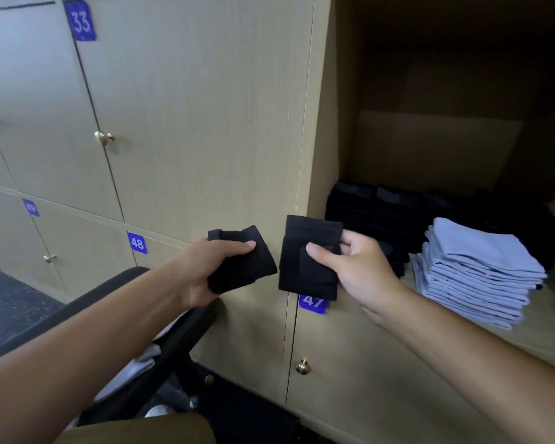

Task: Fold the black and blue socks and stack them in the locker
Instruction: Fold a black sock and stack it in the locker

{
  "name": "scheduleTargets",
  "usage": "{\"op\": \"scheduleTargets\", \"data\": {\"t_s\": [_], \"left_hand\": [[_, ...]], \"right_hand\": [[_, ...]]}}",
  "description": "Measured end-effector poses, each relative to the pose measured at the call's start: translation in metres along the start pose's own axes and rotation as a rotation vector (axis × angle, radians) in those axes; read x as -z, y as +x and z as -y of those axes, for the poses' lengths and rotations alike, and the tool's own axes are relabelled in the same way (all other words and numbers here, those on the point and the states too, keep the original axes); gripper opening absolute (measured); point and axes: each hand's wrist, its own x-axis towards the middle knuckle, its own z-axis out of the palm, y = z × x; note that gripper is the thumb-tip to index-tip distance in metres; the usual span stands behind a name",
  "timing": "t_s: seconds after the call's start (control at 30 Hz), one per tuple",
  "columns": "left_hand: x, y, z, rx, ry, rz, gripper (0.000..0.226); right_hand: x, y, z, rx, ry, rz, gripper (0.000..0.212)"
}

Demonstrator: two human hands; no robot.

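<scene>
Head view: the left hand [212,267] grips 1 folded black sock [242,261], thumb on top and fingers curled beneath, just left of the open locker [318,123]. The right hand [356,267] pinches a second folded black sock [308,257], thumb on its front, just before the locker's edge. The 2 socks sit close but apart. Inside the locker, a black stack [375,216] lies toward the back, and a blue stack [474,274] sits nearer the front.
</scene>
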Motion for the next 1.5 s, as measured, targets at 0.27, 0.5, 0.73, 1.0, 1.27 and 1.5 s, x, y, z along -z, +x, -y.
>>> {"op": "scheduleTargets", "data": {"t_s": [0.27, 0.5, 0.73, 1.0, 1.27, 1.5], "left_hand": [[-0.018, -0.014, 0.004, 0.196, 0.071, 0.111, 0.046], [-0.022, -0.018, 0.0, 0.155, 0.026, 0.102, 0.044], [-0.017, -0.017, 0.0, 0.1, 0.085, 0.038, 0.047], [-0.019, -0.015, 0.007, 0.086, 0.152, 0.083, 0.042], [-0.029, -0.019, 0.016, 0.1, 0.222, 0.083, 0.032], [-0.029, -0.012, 0.015, 0.084, 0.245, 0.097, 0.036]], "right_hand": [[0.007, -0.011, 0.016, 0.375, -0.402, -0.104, 0.021], [0.011, -0.017, 0.018, 0.424, -0.376, -0.029, 0.02], [0.03, -0.007, 0.019, 0.267, -0.362, -0.297, 0.047], [0.062, 0.032, 0.032, 0.196, -0.397, -0.37, 0.025], [0.087, 0.119, 0.055, -0.102, -0.196, -0.294, 0.021], [0.091, 0.161, 0.066, -0.077, -0.257, -0.304, 0.02]]}}
